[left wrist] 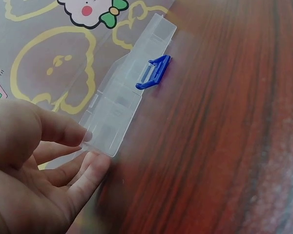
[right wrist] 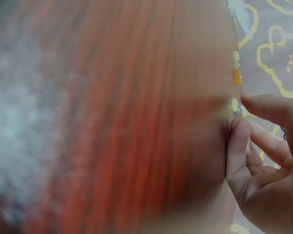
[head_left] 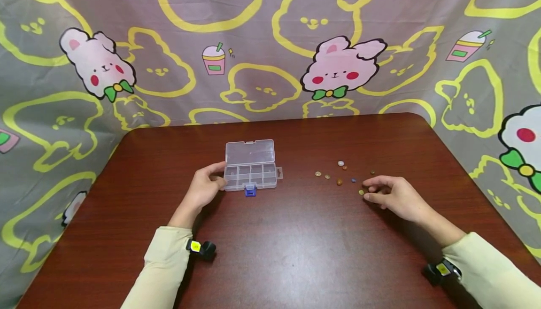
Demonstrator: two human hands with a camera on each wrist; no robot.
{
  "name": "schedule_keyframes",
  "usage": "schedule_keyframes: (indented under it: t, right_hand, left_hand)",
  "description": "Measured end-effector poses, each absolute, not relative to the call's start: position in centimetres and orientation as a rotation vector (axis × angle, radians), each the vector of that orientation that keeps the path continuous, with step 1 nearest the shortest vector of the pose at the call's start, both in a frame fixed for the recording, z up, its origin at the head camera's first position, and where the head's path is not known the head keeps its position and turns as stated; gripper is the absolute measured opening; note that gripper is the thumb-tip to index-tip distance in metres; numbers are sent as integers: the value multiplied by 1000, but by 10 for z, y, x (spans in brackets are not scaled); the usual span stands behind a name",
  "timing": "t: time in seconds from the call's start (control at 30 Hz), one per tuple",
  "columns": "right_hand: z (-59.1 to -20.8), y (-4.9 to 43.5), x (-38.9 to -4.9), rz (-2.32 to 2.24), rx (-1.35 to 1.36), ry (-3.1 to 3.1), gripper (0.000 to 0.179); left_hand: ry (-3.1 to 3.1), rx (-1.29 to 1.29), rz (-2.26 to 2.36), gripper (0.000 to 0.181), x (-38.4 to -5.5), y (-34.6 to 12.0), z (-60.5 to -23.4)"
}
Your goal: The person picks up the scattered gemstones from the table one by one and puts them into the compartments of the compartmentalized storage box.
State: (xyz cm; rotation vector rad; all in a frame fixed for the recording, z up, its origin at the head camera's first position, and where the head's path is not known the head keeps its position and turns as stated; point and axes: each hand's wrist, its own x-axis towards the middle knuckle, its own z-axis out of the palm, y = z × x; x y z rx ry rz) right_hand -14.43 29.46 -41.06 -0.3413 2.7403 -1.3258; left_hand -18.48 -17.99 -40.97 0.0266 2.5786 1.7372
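Observation:
A clear plastic compartment box (head_left: 250,188) stands on the table with its lid (head_left: 250,153) raised at the back and a blue latch (head_left: 251,191) at the front. At its left end my left hand (head_left: 204,187) holds the box's edge, also seen pinched at a corner in the left wrist view by my left hand (left wrist: 44,165). My right hand (head_left: 397,197) hovers low over the table, thumb and fingers apart, beside a small yellow-green stone (head_left: 361,192). A blue stone (head_left: 353,180) and an orange-brown stone (head_left: 339,182) lie to its left.
More small stones lie between box and right hand, among them a white stone (head_left: 341,163), a pale yellow stone (head_left: 318,173) and a dark stone (head_left: 372,172). A hanging tab (head_left: 280,173) sticks out at the box's right. Behind the table (head_left: 287,248) hangs a patterned cloth (head_left: 262,27).

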Motion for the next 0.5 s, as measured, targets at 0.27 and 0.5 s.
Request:
schedule_keyframes:
  t: [0.27, 0.5]
  right_hand:
    - [-413, 293, -150, -1304, -359, 2747, 24]
    - [-412, 289, -152, -1274, -339, 2751, 20]
  left_hand:
    - [2564, 27, 1724, 51, -184, -181, -409]
    - [2572, 48, 1697, 52, -186, -182, -409]
